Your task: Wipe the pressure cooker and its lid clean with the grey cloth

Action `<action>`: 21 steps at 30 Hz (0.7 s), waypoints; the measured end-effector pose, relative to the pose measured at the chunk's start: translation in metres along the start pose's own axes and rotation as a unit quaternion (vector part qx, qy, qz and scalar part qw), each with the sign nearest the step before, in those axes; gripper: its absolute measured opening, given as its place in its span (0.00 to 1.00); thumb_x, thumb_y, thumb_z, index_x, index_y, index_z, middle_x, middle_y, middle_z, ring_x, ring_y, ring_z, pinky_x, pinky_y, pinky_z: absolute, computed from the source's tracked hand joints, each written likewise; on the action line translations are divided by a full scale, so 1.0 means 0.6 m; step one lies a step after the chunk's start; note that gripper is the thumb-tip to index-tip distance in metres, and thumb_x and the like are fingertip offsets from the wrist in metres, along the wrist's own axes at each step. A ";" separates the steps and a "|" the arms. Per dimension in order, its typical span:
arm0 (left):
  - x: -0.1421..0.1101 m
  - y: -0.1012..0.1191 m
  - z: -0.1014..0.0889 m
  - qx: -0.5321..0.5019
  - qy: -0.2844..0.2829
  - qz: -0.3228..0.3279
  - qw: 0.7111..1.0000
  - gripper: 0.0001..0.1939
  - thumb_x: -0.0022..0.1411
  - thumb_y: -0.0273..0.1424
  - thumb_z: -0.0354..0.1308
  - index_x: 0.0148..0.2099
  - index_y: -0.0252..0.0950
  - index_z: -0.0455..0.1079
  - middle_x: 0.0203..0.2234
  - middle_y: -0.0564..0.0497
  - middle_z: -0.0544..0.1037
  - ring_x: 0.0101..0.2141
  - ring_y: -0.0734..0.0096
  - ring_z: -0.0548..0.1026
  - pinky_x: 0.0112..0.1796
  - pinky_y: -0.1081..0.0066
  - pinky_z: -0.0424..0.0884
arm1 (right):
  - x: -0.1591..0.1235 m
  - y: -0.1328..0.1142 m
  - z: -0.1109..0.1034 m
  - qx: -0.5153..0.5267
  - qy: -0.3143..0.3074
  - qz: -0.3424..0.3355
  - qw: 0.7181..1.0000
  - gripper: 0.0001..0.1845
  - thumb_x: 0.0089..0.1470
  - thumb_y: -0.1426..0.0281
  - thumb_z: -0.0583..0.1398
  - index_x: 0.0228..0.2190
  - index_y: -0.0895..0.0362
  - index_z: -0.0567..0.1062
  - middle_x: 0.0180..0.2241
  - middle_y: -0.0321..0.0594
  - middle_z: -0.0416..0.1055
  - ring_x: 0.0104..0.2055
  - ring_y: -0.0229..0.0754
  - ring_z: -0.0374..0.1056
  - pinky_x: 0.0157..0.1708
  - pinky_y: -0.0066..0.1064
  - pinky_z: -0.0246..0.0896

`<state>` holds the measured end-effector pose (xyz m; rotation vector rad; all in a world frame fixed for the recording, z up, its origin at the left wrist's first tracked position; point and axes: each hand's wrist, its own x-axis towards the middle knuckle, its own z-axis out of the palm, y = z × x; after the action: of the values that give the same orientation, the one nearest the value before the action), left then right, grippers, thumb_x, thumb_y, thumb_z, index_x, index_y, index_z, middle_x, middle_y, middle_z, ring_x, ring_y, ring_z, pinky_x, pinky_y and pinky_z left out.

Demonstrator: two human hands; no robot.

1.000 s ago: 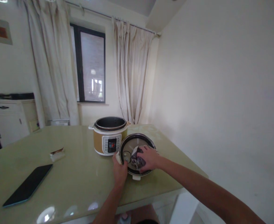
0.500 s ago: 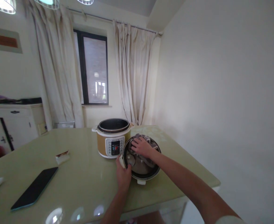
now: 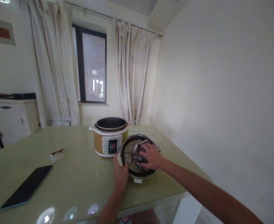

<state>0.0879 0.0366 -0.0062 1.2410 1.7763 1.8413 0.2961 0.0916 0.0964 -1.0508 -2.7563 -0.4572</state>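
An upturned cooker lid (image 3: 129,143) lies on the pale green table (image 3: 81,174), right in front of an open gold and white pressure cooker (image 3: 109,135). My left hand (image 3: 121,171) grips the lid's near left rim, thumb on the inner plate. My right hand (image 3: 152,156) presses a dark crumpled cloth (image 3: 139,153) against the lid's inner surface, fingers closed on it. The cooker's pot is open and dark inside.
A dark tablet (image 3: 25,186) lies flat at the front left of the table. A small wrapped packet (image 3: 57,154) sits behind it. A white cabinet (image 3: 8,121) stands at the left; curtains and a window are behind. The table's right edge is close to the lid.
My right hand has slid the cloth from the lid's far side back toward its middle. The left hand has kept its hold on the rim.
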 end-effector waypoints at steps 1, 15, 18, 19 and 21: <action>0.000 0.000 0.001 0.000 -0.001 -0.001 1.000 0.32 0.61 0.28 0.58 0.67 0.40 0.59 0.54 0.43 0.79 0.52 0.56 0.80 0.52 0.60 0.76 | -0.007 -0.013 0.004 0.011 -0.010 -0.016 1.000 0.38 0.52 0.40 0.66 0.57 0.48 0.77 0.68 0.52 0.62 0.66 0.66 0.56 0.62 0.62 0.54; 0.000 -0.001 -0.003 -0.008 -0.006 0.013 1.000 0.32 0.61 0.28 0.58 0.67 0.39 0.59 0.53 0.43 0.79 0.53 0.58 0.79 0.52 0.62 0.76 | 0.027 -0.008 -0.016 0.013 -0.113 -0.110 0.987 0.26 0.57 0.50 0.67 0.55 0.39 0.77 0.67 0.44 0.62 0.67 0.63 0.57 0.58 0.59 0.62; -0.001 0.000 -0.003 -0.013 -0.003 0.010 1.000 0.32 0.61 0.28 0.58 0.67 0.40 0.59 0.52 0.44 0.80 0.51 0.59 0.80 0.51 0.62 0.76 | 0.028 0.009 -0.026 -0.028 -0.133 -0.095 0.986 0.32 0.53 0.55 0.71 0.58 0.38 0.74 0.67 0.45 0.61 0.65 0.64 0.58 0.53 0.56 0.67; 0.000 0.000 -0.003 -0.014 -0.004 0.006 1.000 0.32 0.61 0.29 0.58 0.67 0.40 0.59 0.52 0.44 0.80 0.51 0.58 0.80 0.51 0.62 0.77 | 0.033 0.015 -0.029 -0.048 -0.132 -0.093 0.986 0.33 0.52 0.58 0.72 0.59 0.38 0.73 0.67 0.46 0.61 0.64 0.64 0.59 0.52 0.55 0.68; 0.000 0.000 -0.003 -0.014 -0.005 -0.001 1.000 0.32 0.60 0.29 0.59 0.66 0.40 0.60 0.51 0.44 0.81 0.51 0.58 0.81 0.51 0.62 0.77 | 0.051 0.027 -0.033 -0.096 -0.103 -0.086 0.986 0.28 0.55 0.64 0.71 0.57 0.42 0.75 0.65 0.47 0.64 0.62 0.63 0.61 0.51 0.55 0.68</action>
<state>0.0864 0.0354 -0.0060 1.2344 1.7409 1.8491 0.2852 0.1156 0.1262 -0.9527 -3.0533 -0.6871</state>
